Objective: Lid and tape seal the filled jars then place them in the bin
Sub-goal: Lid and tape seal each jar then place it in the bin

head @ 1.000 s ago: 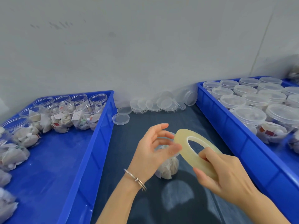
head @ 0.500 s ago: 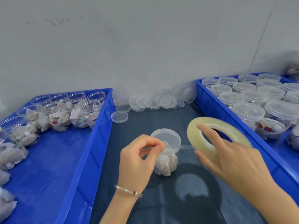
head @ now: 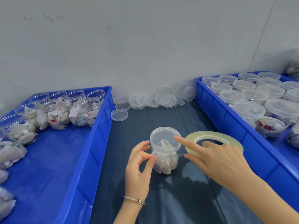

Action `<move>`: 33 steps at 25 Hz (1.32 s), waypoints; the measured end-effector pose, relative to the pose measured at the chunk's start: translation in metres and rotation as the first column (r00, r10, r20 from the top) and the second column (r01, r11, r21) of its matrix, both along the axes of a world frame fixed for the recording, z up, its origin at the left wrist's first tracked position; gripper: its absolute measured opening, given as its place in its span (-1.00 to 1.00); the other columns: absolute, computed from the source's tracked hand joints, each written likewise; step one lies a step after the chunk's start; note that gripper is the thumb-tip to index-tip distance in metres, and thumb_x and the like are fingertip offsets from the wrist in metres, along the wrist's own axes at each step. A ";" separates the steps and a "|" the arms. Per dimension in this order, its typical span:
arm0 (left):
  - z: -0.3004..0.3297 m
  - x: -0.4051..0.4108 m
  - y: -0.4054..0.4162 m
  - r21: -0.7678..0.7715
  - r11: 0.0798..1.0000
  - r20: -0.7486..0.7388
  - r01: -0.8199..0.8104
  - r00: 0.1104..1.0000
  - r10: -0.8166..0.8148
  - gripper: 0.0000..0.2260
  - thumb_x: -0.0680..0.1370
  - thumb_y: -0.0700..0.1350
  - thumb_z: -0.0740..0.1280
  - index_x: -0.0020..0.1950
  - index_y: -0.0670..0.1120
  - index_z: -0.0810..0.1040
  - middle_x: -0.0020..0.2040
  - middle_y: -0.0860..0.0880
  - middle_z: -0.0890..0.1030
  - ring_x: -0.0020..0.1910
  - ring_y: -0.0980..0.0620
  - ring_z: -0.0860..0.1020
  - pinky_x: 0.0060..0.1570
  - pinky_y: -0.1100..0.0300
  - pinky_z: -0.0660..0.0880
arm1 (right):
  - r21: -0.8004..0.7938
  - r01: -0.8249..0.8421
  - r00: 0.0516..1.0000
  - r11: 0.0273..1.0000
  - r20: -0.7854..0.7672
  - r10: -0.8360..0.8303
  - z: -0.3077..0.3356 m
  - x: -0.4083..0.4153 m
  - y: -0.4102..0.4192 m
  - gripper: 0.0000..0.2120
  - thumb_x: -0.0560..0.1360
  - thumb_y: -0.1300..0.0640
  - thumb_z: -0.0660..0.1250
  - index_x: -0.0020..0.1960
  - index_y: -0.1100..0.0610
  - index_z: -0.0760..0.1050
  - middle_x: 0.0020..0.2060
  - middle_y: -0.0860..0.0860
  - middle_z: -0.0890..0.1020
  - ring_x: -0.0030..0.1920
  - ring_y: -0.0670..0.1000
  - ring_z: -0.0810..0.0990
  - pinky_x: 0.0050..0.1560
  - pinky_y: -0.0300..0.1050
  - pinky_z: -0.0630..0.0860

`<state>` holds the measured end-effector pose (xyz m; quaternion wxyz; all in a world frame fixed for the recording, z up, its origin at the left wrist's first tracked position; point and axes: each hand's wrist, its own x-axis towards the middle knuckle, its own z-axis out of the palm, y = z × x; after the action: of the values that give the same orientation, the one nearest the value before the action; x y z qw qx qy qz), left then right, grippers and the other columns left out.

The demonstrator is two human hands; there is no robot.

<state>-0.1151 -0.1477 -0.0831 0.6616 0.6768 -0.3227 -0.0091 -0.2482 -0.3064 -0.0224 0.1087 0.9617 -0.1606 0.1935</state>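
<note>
- I'm seeing the jar (head: 165, 156) standing upright on the dark mat (head: 169, 199), center, between the two blue bins, w/ its clear lid (head: 165, 139) on.
- My left hand (head: 139, 167) is sitting just left of the jar, thumb and forefinger pinching the tape end against the jar wall right below the lid.
- My right hand (head: 218, 160) is gripping the tape roll (head: 215, 140) just right of the jar, a finger hooked thru the roll's hole; index finger is stretching out, tip touching the lid's right rim.
- A short tape strip (head: 180, 154) is running taut from roll to jar, near side.
- Left bin (head: 97, 143) is holding open filled jars (head: 68, 112) at its far end; its wall is running close by my left wrist.
- Right bin (head: 226, 120) is packed w/ lidded jars (head: 249, 110); its wall is lying just beyond the roll.
- Loose lids (head: 155, 100) are piling at the far wall; bare mat is showing betw. them and the jar, and more on the near side.
</note>
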 end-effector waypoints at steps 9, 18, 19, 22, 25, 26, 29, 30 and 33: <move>-0.003 0.004 -0.004 -0.052 0.998 -0.055 0.036 0.998 -0.038 -0.84 0.50 -0.32 0.35 -0.28 -0.20 0.50 0.18 0.11 0.58 0.21 0.09 0.53 0.13 0.13 0.49 | 0.090 0.022 0.999 0.996 -0.024 -0.020 0.002 0.002 0.002 -0.53 0.50 -0.21 -0.02 0.28 -0.21 0.49 -0.53 -0.09 0.16 -0.65 0.00 0.17 -0.47 -0.36 -0.18; -0.007 0.011 -0.014 -0.038 0.999 -0.058 0.001 0.998 -0.004 -0.85 0.51 -0.35 0.34 -0.27 -0.29 0.48 0.15 0.05 0.58 0.11 0.18 0.54 -0.02 0.41 0.46 | 0.072 0.085 0.996 0.994 -0.046 -0.082 -0.005 0.009 0.000 -0.52 0.48 -0.36 -0.33 0.39 -0.49 -0.06 -0.32 -0.12 0.53 -0.45 -0.07 0.44 -0.55 -0.23 -0.07; -0.007 0.012 -0.015 -0.042 0.999 -0.056 0.006 0.998 -0.008 -0.85 0.50 -0.36 0.34 -0.27 -0.29 0.49 0.15 0.04 0.58 0.10 0.17 0.55 -0.02 0.41 0.46 | 0.067 0.085 0.995 0.994 -0.066 -0.081 -0.009 0.009 -0.002 -0.51 0.43 -0.36 -0.42 0.37 -0.51 -0.20 -0.25 -0.13 0.54 -0.39 -0.09 0.47 -0.55 -0.22 -0.03; -0.008 0.018 -0.018 -0.037 0.999 -0.051 0.015 0.999 -0.017 -0.86 0.49 -0.37 0.35 -0.27 -0.29 0.50 0.12 0.03 0.59 0.07 0.19 0.56 -0.03 0.39 0.47 | 0.139 0.119 0.986 0.983 -0.131 -0.101 -0.012 0.011 -0.003 -0.44 0.33 -0.32 -0.53 0.34 -0.51 -0.32 -0.10 -0.19 0.55 -0.22 -0.12 0.53 -0.54 -0.24 0.06; -0.007 0.029 -0.020 -0.044 0.997 -0.047 0.063 0.997 -0.065 -0.85 0.48 -0.39 0.36 -0.26 -0.23 0.51 0.09 -0.01 0.59 0.01 0.13 0.58 0.01 0.28 0.51 | 0.187 0.069 0.996 0.980 -0.073 -0.056 -0.010 0.013 -0.001 -0.43 0.38 -0.32 -0.46 0.38 -0.50 -0.14 -0.04 -0.19 0.59 -0.16 -0.12 0.58 -0.51 -0.25 0.15; -0.007 0.033 -0.022 -0.056 0.995 -0.052 0.087 0.995 -0.090 -0.85 0.47 -0.41 0.36 -0.24 -0.21 0.49 0.07 -0.04 0.58 0.03 0.12 0.58 0.04 0.25 0.52 | 0.197 0.044 0.998 0.979 -0.041 -0.037 -0.008 0.014 0.000 -0.47 0.43 -0.32 -0.33 0.38 -0.49 0.01 -0.15 -0.16 0.61 -0.24 -0.09 0.58 -0.54 -0.25 0.10; -0.007 0.045 -0.024 -0.161 0.976 -0.152 0.145 0.974 -0.170 -0.71 0.41 -0.48 0.38 -0.12 -0.18 0.35 -0.02 -0.08 0.59 0.02 0.10 0.62 0.05 0.25 0.53 | 0.201 -0.047 0.998 0.978 0.058 0.036 -0.003 0.016 -0.002 -0.64 0.43 -0.16 0.32 0.23 -0.24 0.53 -0.52 -0.09 0.50 -0.57 -0.01 0.46 -0.59 -0.31 -0.07; -0.006 0.049 -0.023 -0.160 0.973 -0.155 0.167 0.969 -0.192 -0.69 0.40 -0.49 0.38 -0.08 -0.17 0.36 -0.05 -0.05 0.59 0.00 0.11 0.63 0.02 0.29 0.53 | 0.157 -0.071 0.995 0.985 0.079 0.059 -0.005 0.017 -0.005 -0.63 0.39 -0.12 0.40 0.19 -0.19 0.57 -0.56 -0.09 0.48 -0.60 -0.02 0.43 -0.59 -0.33 -0.10; 0.000 0.059 -0.024 -0.014 0.963 -0.064 0.271 0.960 -0.271 -0.69 0.43 -0.41 0.39 0.08 -0.09 0.58 0.03 0.02 0.56 0.05 0.04 0.59 0.03 0.33 0.51 | 0.167 -0.045 0.998 0.985 0.052 0.037 -0.004 0.016 -0.004 -0.61 0.50 -0.25 0.13 0.33 -0.37 0.35 -0.38 -0.12 0.58 -0.44 -0.08 0.55 -0.58 -0.29 -0.01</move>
<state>-0.0561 -0.1719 -0.0831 0.6660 0.6239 -0.3907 -0.1206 -0.2320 -0.3102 -0.0269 0.0194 0.9656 -0.1591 0.2050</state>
